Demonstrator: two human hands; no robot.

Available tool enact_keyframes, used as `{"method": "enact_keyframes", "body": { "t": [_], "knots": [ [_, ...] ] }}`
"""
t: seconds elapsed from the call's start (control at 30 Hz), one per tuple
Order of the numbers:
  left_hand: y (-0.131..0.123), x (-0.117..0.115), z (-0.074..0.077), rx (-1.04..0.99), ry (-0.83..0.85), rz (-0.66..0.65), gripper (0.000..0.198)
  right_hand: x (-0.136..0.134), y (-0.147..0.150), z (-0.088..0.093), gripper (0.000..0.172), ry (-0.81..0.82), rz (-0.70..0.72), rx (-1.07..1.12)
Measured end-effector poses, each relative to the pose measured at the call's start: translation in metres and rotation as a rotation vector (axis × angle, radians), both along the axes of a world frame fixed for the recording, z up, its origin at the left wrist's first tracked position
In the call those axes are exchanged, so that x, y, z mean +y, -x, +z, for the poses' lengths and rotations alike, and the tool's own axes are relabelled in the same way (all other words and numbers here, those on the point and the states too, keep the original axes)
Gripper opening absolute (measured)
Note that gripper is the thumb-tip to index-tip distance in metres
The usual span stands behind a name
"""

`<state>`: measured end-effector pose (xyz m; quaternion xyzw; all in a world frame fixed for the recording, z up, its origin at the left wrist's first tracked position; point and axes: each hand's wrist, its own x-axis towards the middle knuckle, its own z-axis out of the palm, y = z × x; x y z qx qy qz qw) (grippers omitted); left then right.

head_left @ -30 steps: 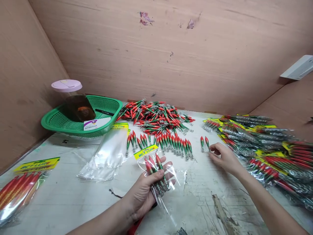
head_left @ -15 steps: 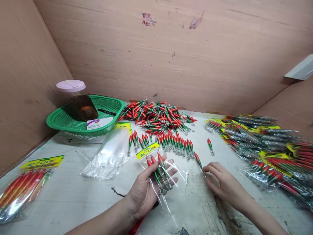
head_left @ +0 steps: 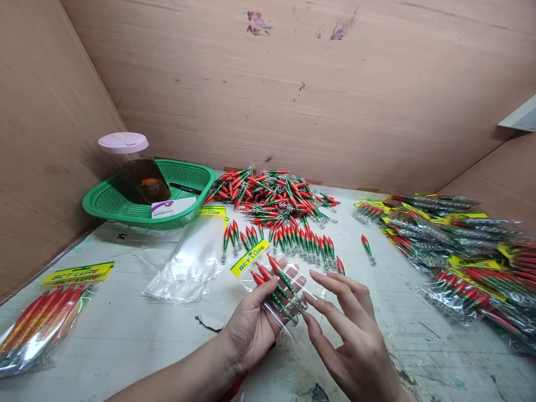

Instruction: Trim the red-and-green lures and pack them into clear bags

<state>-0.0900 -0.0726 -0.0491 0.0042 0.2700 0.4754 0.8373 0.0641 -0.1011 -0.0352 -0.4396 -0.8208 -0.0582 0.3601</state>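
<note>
My left hand [head_left: 255, 321] holds a clear plastic bag with a yellow BCT LURE header [head_left: 250, 258], thumb pressed on its front and fingers behind it. Three red-and-green squid lures [head_left: 281, 285] lie at the bag, red ends toward the header and hooks toward my right hand. My right hand [head_left: 349, 329] is open beside the hooks, its fingers apart; whether a fingertip touches them I cannot tell. Just behind it lies a single lure [head_left: 340, 264], partly hidden. A row of lures [head_left: 301, 244] lies beyond the bag.
A heap of loose lures [head_left: 272, 195] lies at the back. At left stand a green basket [head_left: 96, 206] with a lidded cup, flat clear bags [head_left: 184, 273] and a filled bag [head_left: 50, 318]. Filled packs [head_left: 452, 245] pile up at right. Wooden boards [head_left: 293, 111] enclose the table.
My right hand has moved left from the single lure to the bag, its fingers spreading. The lures in my left hand have tilted, their hooks turning rightward. The camera view has shifted slightly.
</note>
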Motion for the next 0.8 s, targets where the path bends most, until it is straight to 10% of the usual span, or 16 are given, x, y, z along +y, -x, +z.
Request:
{"method": "enact_keyframes", "body": {
  "t": [0.8],
  "knots": [
    [0.0010, -0.0030, -0.0067, -0.059, -0.011, 0.001, 0.041, 0.0002, -0.0005, -0.0017, 0.018, -0.082, -0.160, 0.063]
  ]
}}
